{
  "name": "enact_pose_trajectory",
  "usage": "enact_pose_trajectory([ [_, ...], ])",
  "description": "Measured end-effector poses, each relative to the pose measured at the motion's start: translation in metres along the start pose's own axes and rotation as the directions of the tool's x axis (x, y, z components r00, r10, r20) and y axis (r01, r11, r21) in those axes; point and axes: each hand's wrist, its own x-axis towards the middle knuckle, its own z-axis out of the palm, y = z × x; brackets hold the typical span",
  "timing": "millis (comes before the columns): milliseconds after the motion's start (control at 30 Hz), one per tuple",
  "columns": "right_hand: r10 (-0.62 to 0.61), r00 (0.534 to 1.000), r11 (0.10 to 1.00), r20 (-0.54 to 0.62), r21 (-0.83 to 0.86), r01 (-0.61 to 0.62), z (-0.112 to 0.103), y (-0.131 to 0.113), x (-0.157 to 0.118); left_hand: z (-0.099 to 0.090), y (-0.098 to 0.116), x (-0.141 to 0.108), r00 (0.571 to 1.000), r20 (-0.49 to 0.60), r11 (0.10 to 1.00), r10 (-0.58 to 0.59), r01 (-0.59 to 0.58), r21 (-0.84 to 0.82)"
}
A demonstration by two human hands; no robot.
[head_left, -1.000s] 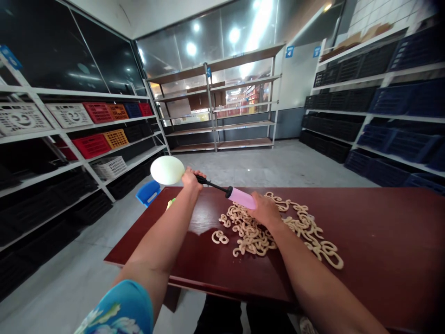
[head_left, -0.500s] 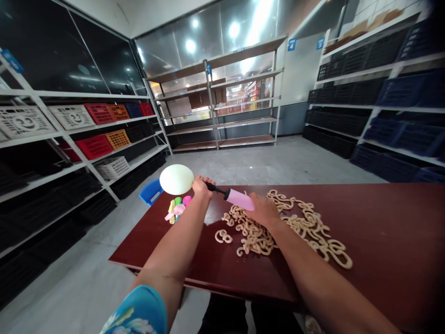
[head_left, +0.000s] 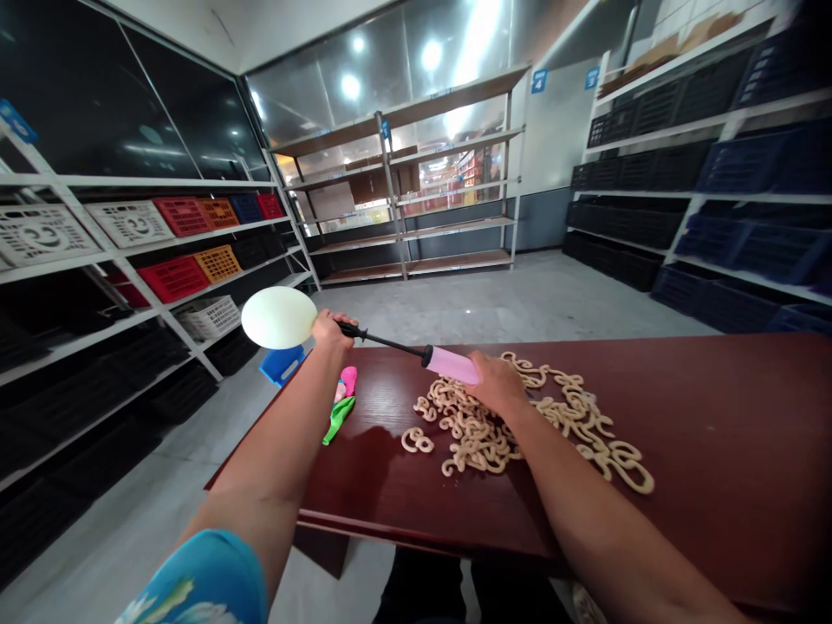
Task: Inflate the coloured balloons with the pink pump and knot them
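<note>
A pink and black balloon pump (head_left: 451, 364) stretches between my two hands, its thin black rod drawn well out of the pink barrel. My left hand (head_left: 333, 329) is closed around the black end of the pump, where the neck of a pale, inflated balloon (head_left: 279, 317) meets it; the fingers hide the nozzle. Wrapped around the pink barrel is my right hand (head_left: 499, 383). Below that hand lies a pile of beige, curly pieces (head_left: 477, 433) on the table. Partly behind my left forearm are a green deflated balloon (head_left: 339, 419) and a pink one (head_left: 349, 379).
The dark red table (head_left: 715, 416) spans the front. A blue chair or stool (head_left: 282, 365) stands beyond its left edge. Shelves with coloured crates (head_left: 182, 217) line the left, dark crates (head_left: 747, 251) the right, and a metal rack (head_left: 403, 199) the back wall.
My left hand has moved left and slightly up with the balloon, drawing the pump's rod out of the barrel. My right hand has barely moved. The green balloon shows more fully.
</note>
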Motion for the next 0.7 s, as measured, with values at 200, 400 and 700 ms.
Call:
enact_pose_trajectory([
  [200,-0.006,0.999,0.999,-0.032,-0.031,0.005,0.003,-0.002,-0.003,-0.004,-0.028,-0.014,1.0,-0.015,0.999,0.003,-0.004,-0.04],
  [400,-0.083,0.996,0.996,-0.043,-0.019,0.082,0.007,-0.008,-0.006,-0.012,-0.088,-0.043,0.998,-0.01,0.997,-0.064,0.064,-0.05],
  [700,-0.102,0.987,0.995,-0.122,-0.027,0.1,0.009,0.006,-0.003,-0.006,-0.068,-0.038,0.997,-0.033,0.998,-0.064,0.063,-0.029],
])
